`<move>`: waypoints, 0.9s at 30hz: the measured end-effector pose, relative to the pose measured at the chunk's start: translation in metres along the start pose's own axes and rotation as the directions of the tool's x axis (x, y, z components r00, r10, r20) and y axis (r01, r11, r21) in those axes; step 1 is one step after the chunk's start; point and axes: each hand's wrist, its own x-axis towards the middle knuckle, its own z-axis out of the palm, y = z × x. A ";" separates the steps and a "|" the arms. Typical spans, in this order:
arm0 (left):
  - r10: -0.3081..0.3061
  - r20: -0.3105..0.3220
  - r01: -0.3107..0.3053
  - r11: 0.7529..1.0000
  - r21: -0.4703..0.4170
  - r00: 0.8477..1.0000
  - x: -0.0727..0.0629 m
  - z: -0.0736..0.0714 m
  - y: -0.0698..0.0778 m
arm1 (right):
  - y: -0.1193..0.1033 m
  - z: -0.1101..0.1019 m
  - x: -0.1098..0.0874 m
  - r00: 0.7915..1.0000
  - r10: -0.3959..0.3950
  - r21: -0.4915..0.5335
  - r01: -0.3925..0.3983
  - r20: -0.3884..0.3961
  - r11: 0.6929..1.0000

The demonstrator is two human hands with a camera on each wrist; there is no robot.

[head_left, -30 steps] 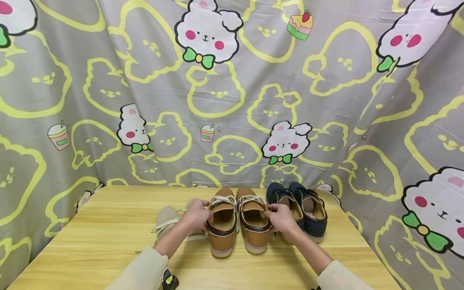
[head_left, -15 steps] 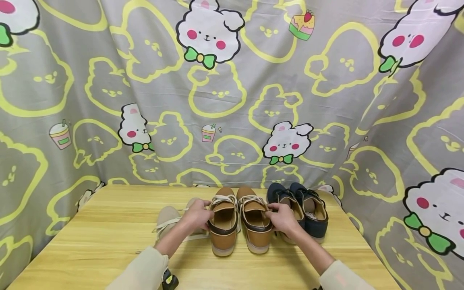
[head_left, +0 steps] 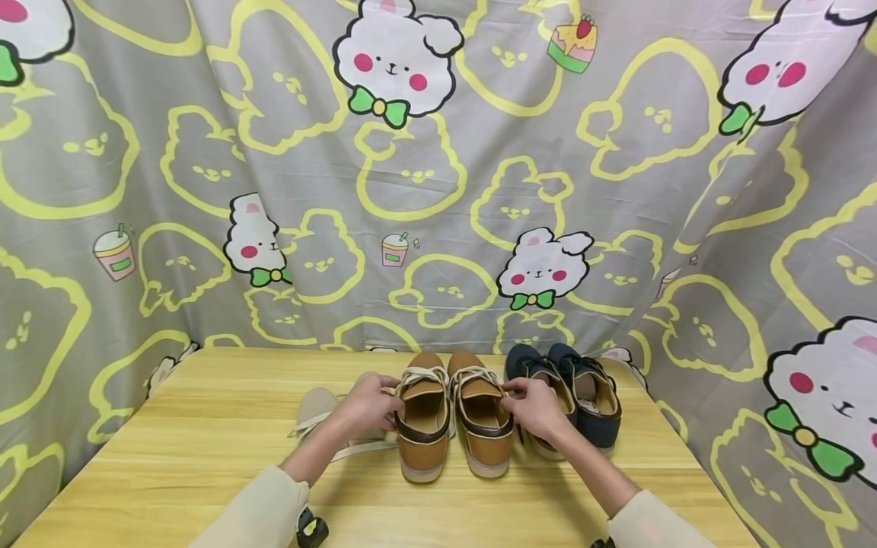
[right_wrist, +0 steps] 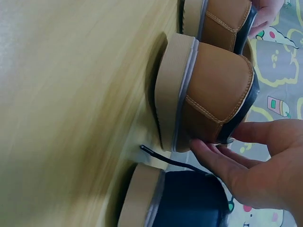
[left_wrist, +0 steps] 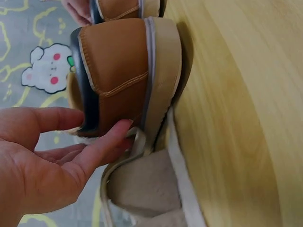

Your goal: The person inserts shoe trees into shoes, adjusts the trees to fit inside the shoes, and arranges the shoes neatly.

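Note:
Two brown lace-up shoes with cream laces stand side by side on the wooden table, heels toward me. My left hand point(head_left: 370, 403) holds the outer side of the left brown shoe point(head_left: 421, 460) at its collar; in the left wrist view the index finger meets the dark collar and the thumb lies against the brown side. On the right brown shoe point(head_left: 488, 454), my right hand point(head_left: 537, 407) grips the outer collar edge likewise, thumb on the outside in the right wrist view. Fingers inside the shoes are partly hidden.
Beige shoes point(head_left: 317, 402) with loose laces lie left, partly covered by my left hand and forearm. A navy pair point(head_left: 597, 431) stands close on the right, a dark lace point(right_wrist: 168, 159) trailing toward the brown shoe. Behind the table point(head_left: 178, 457) hangs a patterned curtain point(head_left: 438, 205).
The brown shoes stay in place with both hands at their collars. My left forearm has shifted slightly left; the right forearm has moved slightly right.

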 end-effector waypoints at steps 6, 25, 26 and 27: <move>0.013 -0.030 -0.010 0.994 0.107 0.999 -0.009 -0.018 0.008 | -0.006 -0.004 0.001 0.998 -0.046 -0.026 0.045 -0.049 0.999; 0.182 -0.248 -0.039 0.871 0.491 0.952 -0.036 -0.082 -0.025 | -0.019 -0.011 0.004 0.975 -0.121 -0.044 0.115 -0.188 0.992; 0.157 -0.225 -0.025 0.867 0.497 0.962 -0.037 -0.083 -0.027 | -0.019 -0.011 0.004 0.975 -0.122 -0.041 0.116 -0.187 0.992; 0.132 -0.201 -0.014 0.865 0.502 0.971 -0.039 -0.084 -0.029 | -0.019 -0.011 0.004 0.975 -0.122 -0.039 0.117 -0.185 0.992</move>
